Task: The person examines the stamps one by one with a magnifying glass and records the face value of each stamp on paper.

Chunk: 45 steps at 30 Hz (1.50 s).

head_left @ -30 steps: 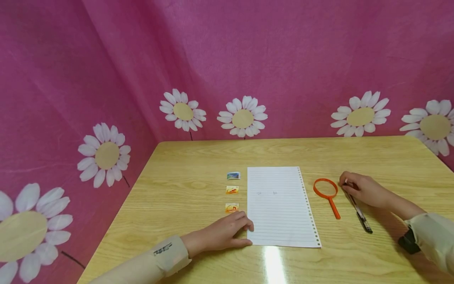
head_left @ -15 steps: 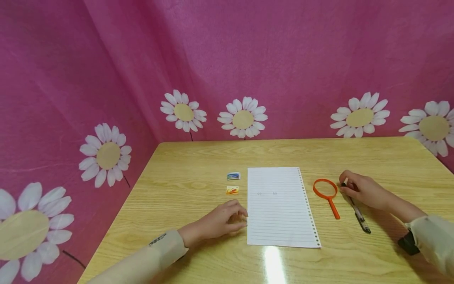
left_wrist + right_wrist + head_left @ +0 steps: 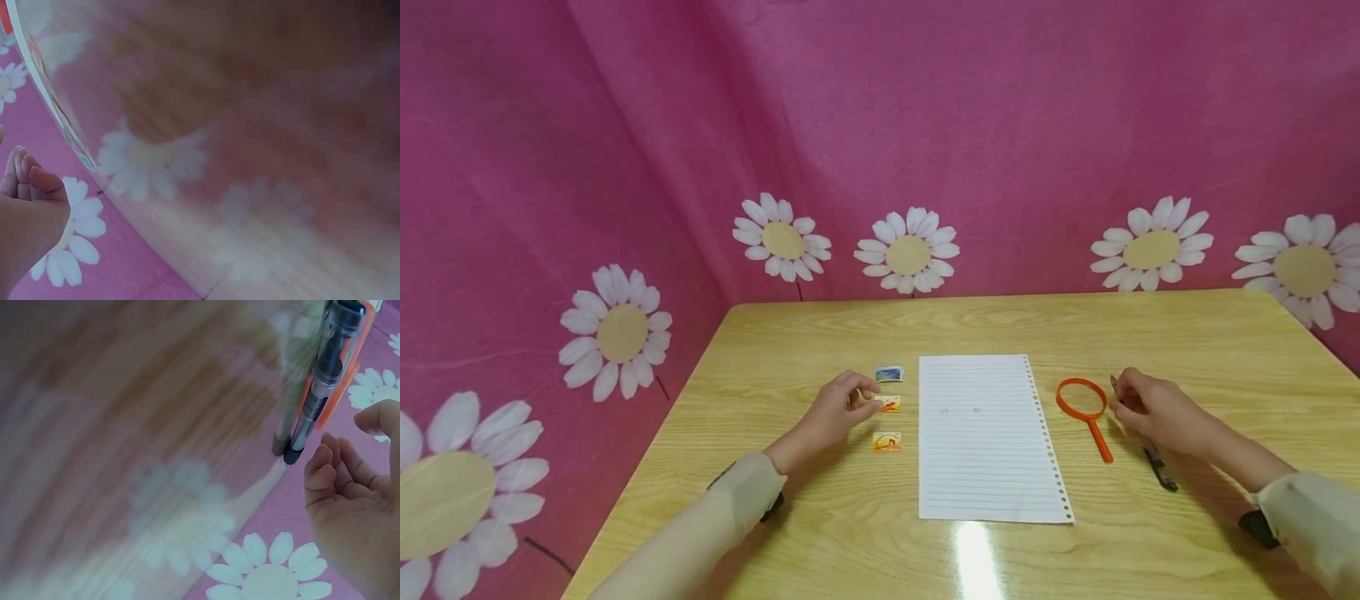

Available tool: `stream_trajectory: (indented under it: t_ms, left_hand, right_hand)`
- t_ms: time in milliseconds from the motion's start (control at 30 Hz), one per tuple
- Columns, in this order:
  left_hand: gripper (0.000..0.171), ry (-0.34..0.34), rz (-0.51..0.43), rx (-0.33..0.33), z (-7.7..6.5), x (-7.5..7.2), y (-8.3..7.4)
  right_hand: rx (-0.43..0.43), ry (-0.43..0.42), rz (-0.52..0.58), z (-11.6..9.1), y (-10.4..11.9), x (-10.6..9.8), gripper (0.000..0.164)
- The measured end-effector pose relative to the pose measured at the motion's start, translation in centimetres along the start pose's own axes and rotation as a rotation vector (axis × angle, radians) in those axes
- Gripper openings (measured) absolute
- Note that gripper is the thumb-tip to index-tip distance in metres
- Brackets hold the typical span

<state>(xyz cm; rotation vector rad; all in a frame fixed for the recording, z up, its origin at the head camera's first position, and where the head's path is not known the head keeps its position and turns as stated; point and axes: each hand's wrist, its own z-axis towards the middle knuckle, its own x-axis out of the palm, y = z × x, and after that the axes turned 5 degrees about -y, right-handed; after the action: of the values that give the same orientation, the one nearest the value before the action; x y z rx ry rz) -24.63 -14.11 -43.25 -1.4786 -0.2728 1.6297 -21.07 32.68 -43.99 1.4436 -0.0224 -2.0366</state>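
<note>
In the head view, my left hand (image 3: 841, 408) is over the left end of the middle stamp (image 3: 889, 404), its fingers loosely bent with nothing held. A blue stamp (image 3: 890, 374) lies above that one and a yellow-orange stamp (image 3: 887, 442) below it. My right hand (image 3: 1165, 414) is over the black pen (image 3: 1159, 468), hiding its middle. In the right wrist view, the pen (image 3: 312, 403) lies on the table, and my right hand's bent fingers (image 3: 320, 478) are near its end, thumb apart from it. My left hand (image 3: 34, 200) shows loosely curled in its wrist view.
A lined sheet of paper (image 3: 988, 467) with "120" and "80" written on it lies between the hands. An orange magnifying glass (image 3: 1098, 437) rests between the paper and the pen. A pink flowered cloth (image 3: 1000, 125) hangs behind the wooden table (image 3: 820, 333).
My left hand has left the paper's edge and the lowest stamp and moved up to the middle stamp. My right hand has shifted slightly over the pen, which stays on the table.
</note>
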Motion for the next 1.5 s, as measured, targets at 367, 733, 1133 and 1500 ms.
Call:
stream_trajectory:
  t_ms: [367,733,1133,1500]
  left_hand:
    - [0.019,-0.043,0.029,0.003,1.5,-0.3,0.9]
    - [0.022,-0.043,0.045,-0.018,3.2,-0.3,1.6]
    - [0.02,-0.018,0.091,-0.103,4.8,0.1,2.0]
    - [0.015,0.019,0.117,-0.107,5.6,0.5,2.2]
  right_hand:
    - [0.007,0.029,0.046,-0.9,1.1,-0.2,0.02]
    - [-0.009,0.067,0.079,-1.3,2.4,-0.1,0.021]
    - [-0.084,0.042,0.072,-1.9,3.6,0.8,0.024]
    - [-0.109,0.023,0.031,-2.2,3.4,1.1,0.029]
